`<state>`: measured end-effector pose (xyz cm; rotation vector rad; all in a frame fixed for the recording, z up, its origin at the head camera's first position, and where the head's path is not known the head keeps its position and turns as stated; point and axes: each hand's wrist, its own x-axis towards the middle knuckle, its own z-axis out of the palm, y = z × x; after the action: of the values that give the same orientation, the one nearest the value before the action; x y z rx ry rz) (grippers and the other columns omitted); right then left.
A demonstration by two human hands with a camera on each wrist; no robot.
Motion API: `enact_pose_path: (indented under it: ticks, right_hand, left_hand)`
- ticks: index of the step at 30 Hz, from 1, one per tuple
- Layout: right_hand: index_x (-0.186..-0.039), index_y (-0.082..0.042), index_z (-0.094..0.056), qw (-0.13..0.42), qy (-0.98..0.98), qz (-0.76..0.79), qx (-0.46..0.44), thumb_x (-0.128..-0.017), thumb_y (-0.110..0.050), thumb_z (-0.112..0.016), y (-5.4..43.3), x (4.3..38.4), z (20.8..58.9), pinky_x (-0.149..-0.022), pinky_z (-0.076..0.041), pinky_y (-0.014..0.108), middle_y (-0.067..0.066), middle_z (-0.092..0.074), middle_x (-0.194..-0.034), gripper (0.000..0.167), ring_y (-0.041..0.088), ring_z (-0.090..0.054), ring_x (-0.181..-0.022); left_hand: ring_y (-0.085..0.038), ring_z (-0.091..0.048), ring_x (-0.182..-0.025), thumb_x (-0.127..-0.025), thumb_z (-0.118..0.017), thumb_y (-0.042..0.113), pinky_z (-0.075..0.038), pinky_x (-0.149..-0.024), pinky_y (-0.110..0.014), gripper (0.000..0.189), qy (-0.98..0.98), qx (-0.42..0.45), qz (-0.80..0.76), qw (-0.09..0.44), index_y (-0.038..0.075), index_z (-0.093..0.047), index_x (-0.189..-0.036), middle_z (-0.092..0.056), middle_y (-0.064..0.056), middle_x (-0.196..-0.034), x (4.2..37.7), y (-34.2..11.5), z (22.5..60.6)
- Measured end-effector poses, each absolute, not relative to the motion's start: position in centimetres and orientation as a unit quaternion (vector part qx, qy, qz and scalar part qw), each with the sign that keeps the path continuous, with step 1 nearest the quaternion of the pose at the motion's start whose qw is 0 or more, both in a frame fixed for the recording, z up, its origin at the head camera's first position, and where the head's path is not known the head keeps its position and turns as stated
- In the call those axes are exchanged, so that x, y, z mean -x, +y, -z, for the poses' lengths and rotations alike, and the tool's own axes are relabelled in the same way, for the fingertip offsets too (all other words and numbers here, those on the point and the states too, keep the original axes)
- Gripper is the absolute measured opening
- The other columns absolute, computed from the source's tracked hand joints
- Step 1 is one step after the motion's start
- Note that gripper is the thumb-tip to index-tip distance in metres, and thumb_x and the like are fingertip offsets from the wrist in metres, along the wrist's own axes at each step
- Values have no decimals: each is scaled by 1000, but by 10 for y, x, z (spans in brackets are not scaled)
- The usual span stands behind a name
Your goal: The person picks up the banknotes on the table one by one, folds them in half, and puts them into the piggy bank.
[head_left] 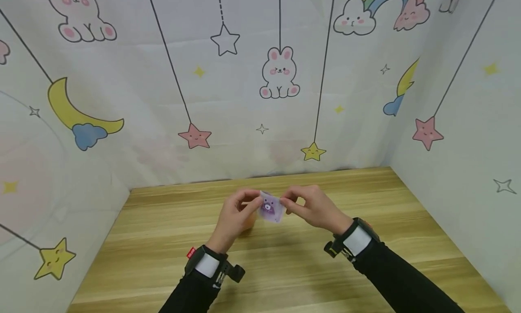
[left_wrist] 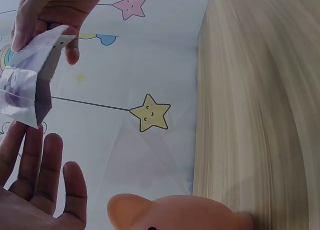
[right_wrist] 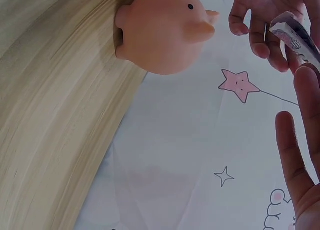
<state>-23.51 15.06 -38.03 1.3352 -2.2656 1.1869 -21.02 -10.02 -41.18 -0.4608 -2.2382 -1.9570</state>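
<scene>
Both hands hold a small folded purple-and-white paper (head_left: 271,209) printed with a bear face, raised above the table. My left hand (head_left: 234,215) pinches its left edge between thumb and fingers. Its upper right corner is pinched by my right hand (head_left: 317,209). Creases and a folded flap on the paper (left_wrist: 22,87) show in the left wrist view. Close by on the wood stands an orange-pink piggy bank (right_wrist: 162,34), seen from its side in the right wrist view. In the head view the left hand hides most of it.
The wood-grain table (head_left: 163,240) meets pale cloth walls (head_left: 236,109) at the back and both sides. These walls carry printed stars, moons and rabbits. Each wrist wears a black strap with a small camera (head_left: 235,273).
</scene>
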Motion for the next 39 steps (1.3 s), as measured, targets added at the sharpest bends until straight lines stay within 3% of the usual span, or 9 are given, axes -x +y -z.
enact_pose_path:
  ticks: [9, 16, 24, 30, 39]
  right_hand:
    - [-101, -10, -74, 128, -780, -411, -454, -102, -3, -71, 151, 235, 380, -61, -57, 26, -2, -74, -82, 8, 11, -71, -71]
    - [-99, -11, -74, 135, -785, -408, -446, -101, -1, -72, 152, 236, 380, -59, -56, 26, -4, -75, -83, 11, 8, -70, -72]
    - [-100, -11, -75, 135, -789, -407, -439, -102, -3, -72, 152, 237, 379, -62, -56, 27, -4, -75, -85, 8, 6, -70, -75]
    - [-100, -10, -74, 136, -789, -409, -437, -101, -2, -72, 152, 237, 377, -63, -58, 27, -3, -75, -85, 8, 7, -70, -75]
    - [-100, -10, -75, 133, -788, -414, -435, -101, 0, -72, 153, 240, 379, -64, -59, 27, -3, -75, -85, 11, 8, -71, -75]
  left_hand:
    - [-24, -60, -112, -105, -71, 14, -53, -89, -31, 9, -743, 186, 640, 69, 6, -75, -105, -65, -10, -116, 210, -102, 417]
    - [-23, -60, -112, -104, -72, 14, -52, -92, -34, 11, -742, 170, 645, 64, 6, -76, -109, -65, -10, -117, 210, -102, 417]
    - [-22, -58, -111, -104, -73, 16, -53, -91, -33, 11, -752, 167, 633, 80, 6, -76, -102, -64, -8, -109, 210, -100, 418]
    - [-24, -60, -108, -103, -74, 15, -53, -89, -35, 9, -754, 175, 628, 77, 9, -78, -108, -65, -8, -110, 210, -102, 419]
    - [-25, -56, -106, -102, -75, 14, -53, -84, -31, 6, -763, 191, 608, 103, 10, -77, -98, -61, -4, -100, 211, -101, 423]
